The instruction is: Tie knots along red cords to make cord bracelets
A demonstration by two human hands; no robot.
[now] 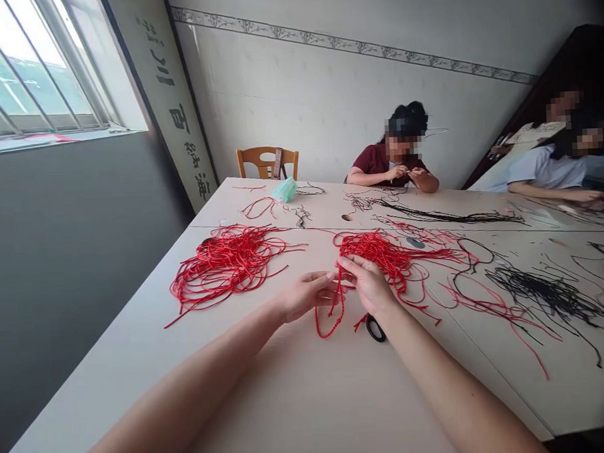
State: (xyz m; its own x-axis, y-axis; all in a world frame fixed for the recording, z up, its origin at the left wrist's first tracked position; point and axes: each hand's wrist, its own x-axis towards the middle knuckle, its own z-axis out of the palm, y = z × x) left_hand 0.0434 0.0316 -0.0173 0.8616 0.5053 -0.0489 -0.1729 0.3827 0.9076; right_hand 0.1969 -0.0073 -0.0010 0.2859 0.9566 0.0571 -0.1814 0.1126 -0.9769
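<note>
A twisted red cord (329,333) hangs in a loop between my two hands, above the near part of the table. My left hand (312,295) has its fingers curled around the cord's left side. Higher up, my right hand (365,277) pinches the same cord between thumb and fingers. Just behind my right hand lies a heap of red braided cords (378,250). Another pile of loose red cords (228,263) rests to the left. A black ring-shaped object (376,328), partly hidden by my right forearm, is on the table below my right wrist.
Black cords (549,289) lie tangled at the right of the table (289,400), with a long black bundle (452,215) farther back. A green packet (284,190) sits near the far edge. Across the table a person (369,162) handles something small; more people sit at far right.
</note>
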